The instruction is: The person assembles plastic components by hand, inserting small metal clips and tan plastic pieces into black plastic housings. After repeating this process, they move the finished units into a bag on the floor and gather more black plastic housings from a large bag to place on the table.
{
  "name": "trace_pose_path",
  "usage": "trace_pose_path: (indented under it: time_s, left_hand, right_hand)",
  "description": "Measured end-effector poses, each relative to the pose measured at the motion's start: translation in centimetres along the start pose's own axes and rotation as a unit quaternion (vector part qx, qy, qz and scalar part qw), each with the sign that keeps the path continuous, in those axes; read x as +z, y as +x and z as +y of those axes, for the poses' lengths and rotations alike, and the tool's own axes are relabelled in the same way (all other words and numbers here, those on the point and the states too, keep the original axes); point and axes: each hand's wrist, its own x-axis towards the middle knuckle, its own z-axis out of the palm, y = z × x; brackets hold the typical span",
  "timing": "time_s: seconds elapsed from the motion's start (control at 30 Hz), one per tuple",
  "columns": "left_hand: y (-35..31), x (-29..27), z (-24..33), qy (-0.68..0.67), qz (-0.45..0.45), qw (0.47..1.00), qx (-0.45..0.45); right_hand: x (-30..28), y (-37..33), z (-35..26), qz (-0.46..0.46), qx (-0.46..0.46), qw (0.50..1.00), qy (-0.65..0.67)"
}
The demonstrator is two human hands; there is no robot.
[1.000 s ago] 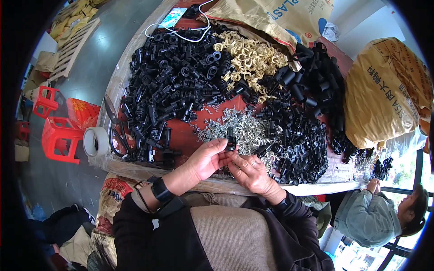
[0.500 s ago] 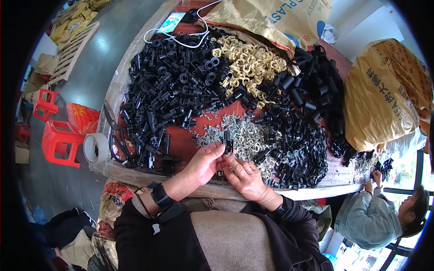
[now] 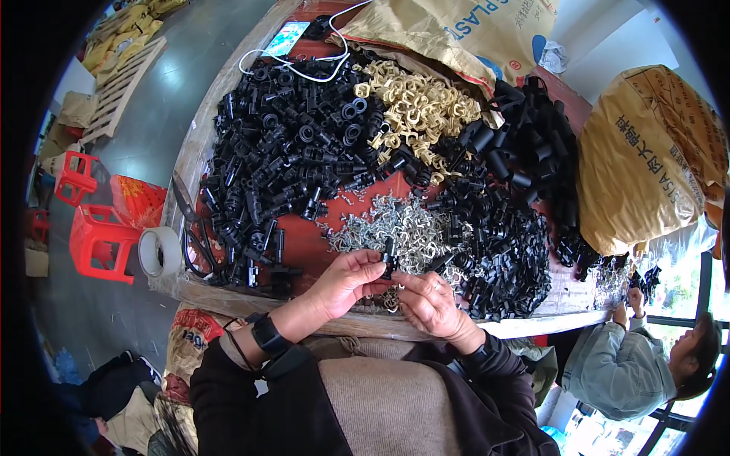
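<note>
My left hand (image 3: 348, 283) pinches a small black plastic fitting (image 3: 389, 257) upright between thumb and fingers, over the table's near side. Against its lower end, my right hand (image 3: 432, 302) presses thumb and index finger together, the other fingers curled. Whatever those fingertips hold, if anything, is too small to make out. Just beyond both hands spreads a heap of small silvery metal clips and screws (image 3: 414, 216). To the left lies a big pile of black tubular fittings (image 3: 293, 144); a heap of smaller black parts (image 3: 506, 262) is on the right.
Gold-coloured clips (image 3: 422, 102) lie at the back, below a tan sack (image 3: 456, 34). Scissors (image 3: 196, 228) and a tape roll (image 3: 160, 251) sit at the left edge. A full brown sack (image 3: 642, 163) stands right, near a co-worker (image 3: 627, 365). Red stools (image 3: 103, 242) are on the floor.
The black fitting and my left hand have shifted slightly right. My right hand has curled its fingers in more and turned, its fingertips now at the fitting's lower end.
</note>
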Motion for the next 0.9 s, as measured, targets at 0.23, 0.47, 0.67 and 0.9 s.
trace_pose_path:
  time_s: [0.23, 0.47, 0.67, 0.9]
  left_hand:
    - [0.0, 0.1, 0.2, 0.014, -0.012, 0.996, -0.084]
    - [0.1, -0.6, -0.2, 0.010, 0.013, 0.993, -0.114]
    - [0.2, -0.4, -0.2, 0.007, 0.010, 0.993, -0.118]
    - [-0.1, -0.4, -0.5, 0.027, 0.000, 0.996, -0.086]
  right_hand:
    - [-0.3, 0.5, 1.0, -0.055, -0.003, 0.998, 0.032]
    - [0.1, 0.3, 0.9, -0.117, 0.029, 0.993, 0.011]
    - [0.3, -0.3, 1.1, -0.050, 0.061, 0.994, 0.079]
    - [-0.2, -0.6, 0.7, -0.040, 0.040, 0.995, 0.081]
